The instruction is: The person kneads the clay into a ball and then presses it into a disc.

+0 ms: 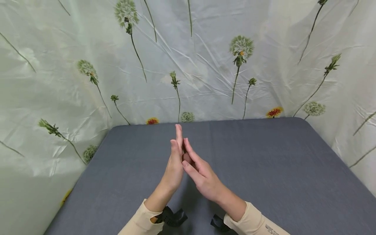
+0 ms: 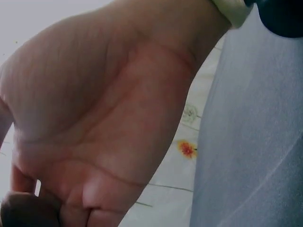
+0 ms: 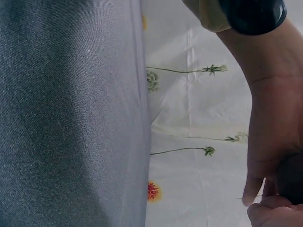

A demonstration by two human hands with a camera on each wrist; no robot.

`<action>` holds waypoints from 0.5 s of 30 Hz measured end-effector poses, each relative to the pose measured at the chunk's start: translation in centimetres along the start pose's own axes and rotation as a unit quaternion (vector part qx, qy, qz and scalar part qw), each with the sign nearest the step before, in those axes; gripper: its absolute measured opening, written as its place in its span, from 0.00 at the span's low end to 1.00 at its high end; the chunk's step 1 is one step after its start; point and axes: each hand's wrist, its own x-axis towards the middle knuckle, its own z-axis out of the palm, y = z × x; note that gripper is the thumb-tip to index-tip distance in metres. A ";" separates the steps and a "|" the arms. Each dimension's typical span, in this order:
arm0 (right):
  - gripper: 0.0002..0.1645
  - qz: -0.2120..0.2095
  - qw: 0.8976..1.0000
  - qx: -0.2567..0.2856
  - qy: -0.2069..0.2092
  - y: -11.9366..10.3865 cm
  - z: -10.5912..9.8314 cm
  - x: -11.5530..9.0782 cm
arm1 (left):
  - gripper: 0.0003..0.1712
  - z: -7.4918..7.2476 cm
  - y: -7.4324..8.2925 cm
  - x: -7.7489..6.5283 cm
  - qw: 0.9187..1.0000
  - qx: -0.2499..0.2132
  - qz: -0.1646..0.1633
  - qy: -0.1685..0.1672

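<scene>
In the head view my left hand (image 1: 175, 163) stands upright at the middle, palm turned inward and fingers straight. From the right, my right hand (image 1: 205, 179) leans in at a slant, its fingers extended. The right thumb and fingertips meet the left hand's palm side. Between the palms, a gap partly shows; no object is visible in it. A large palm (image 2: 109, 118) fills much of the left wrist view. At the right edge of the right wrist view is part of a hand (image 3: 277, 127), with fingertips near it at the bottom.
Below the hands spreads a dark grey table surface (image 1: 258, 163). Behind it hangs a pale curtain (image 1: 205, 65) printed with dandelions and other flowers. Beige sleeves (image 1: 248, 218) and black wrist devices (image 1: 173, 217) are at the forearms.
</scene>
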 end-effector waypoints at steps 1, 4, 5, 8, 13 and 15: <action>0.40 0.004 1.000 0.004 -0.002 0.0 0.0 0.0 | 0.49 -0.1 -0.1 0.1 1.000 -0.003 -0.003 -0.002; 0.38 0.013 1.000 0.012 -0.002 0.0 -0.1 0.0 | 0.51 -0.2 -0.6 0.3 1.000 -0.011 -0.013 -0.006; 0.38 0.015 1.000 0.013 -0.001 0.0 -0.2 -0.1 | 0.51 -0.2 -0.8 0.3 1.000 -0.013 -0.016 -0.006; 0.36 0.018 1.000 0.001 0.011 0.1 -0.3 0.0 | 0.51 0.1 -1.3 0.4 1.000 -0.015 -0.023 -0.006; 0.34 0.027 0.998 -0.017 0.049 0.7 -0.9 0.2 | 0.44 1.2 -1.9 -0.1 0.999 0.030 -0.023 -0.011; 0.34 0.027 0.998 -0.018 0.062 0.8 -1.1 0.4 | 0.41 1.7 -2.0 -0.4 0.998 0.057 -0.017 -0.012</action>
